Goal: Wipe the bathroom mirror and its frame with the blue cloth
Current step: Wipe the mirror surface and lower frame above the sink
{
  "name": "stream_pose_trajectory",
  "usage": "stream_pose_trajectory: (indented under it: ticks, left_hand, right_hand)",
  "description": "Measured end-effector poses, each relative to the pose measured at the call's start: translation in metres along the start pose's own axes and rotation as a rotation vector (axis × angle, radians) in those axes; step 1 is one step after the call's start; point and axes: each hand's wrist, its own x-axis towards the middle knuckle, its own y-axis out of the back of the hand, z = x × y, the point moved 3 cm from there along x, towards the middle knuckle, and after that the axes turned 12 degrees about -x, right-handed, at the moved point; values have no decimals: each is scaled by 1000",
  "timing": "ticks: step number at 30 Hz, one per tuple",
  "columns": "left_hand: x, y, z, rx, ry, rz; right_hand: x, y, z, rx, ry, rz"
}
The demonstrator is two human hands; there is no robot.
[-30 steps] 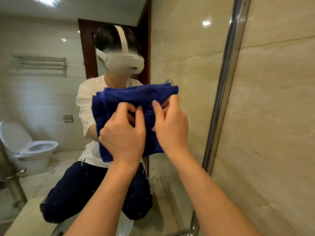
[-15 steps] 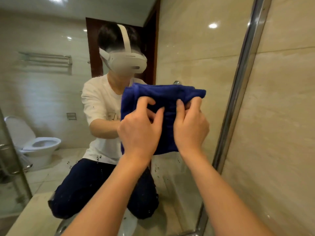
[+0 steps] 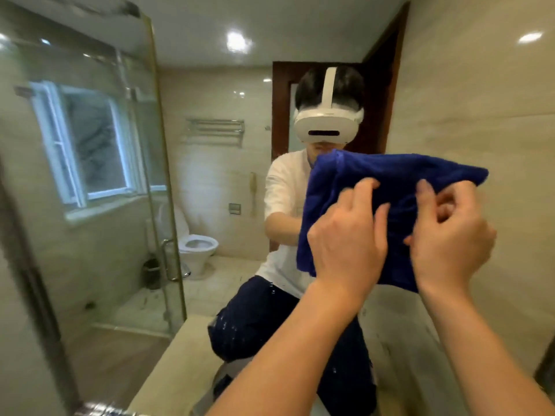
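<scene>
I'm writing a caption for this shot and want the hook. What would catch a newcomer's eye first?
The blue cloth, right of centre, held against the mirror by both hands: the left hand and right hand have their fingers curled into it. Just above it, the mirror reflects a person in a white headset. Farther left, a toilet and a window show in the reflection.
</scene>
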Motion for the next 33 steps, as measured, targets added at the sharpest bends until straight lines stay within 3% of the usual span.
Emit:
stream_pose_trajectory:
  ticks: [4,9,13,17,23,33]
  left_hand:
    - [14,41,-32,-10,10,61]
    - [34,128,-99,111,67,125]
    - [32,184,-142,85,233,106]
    - [29,184,-139,31,292,141]
    - [34,172,-131,-47,254,8]
    - [62,278,-208,56,275,-11]
  right_hand:
    - [-14,-21,-45,45,22,-4]
    - [-50,-66,-138,180,132,-191]
    - [-87,-83,-195,168,225,-328]
    - [-85,-88,-188,173,225,-385]
    - [-77,-89,-163,391,64,-424]
    - [-135,-135,-278,590,88,-563]
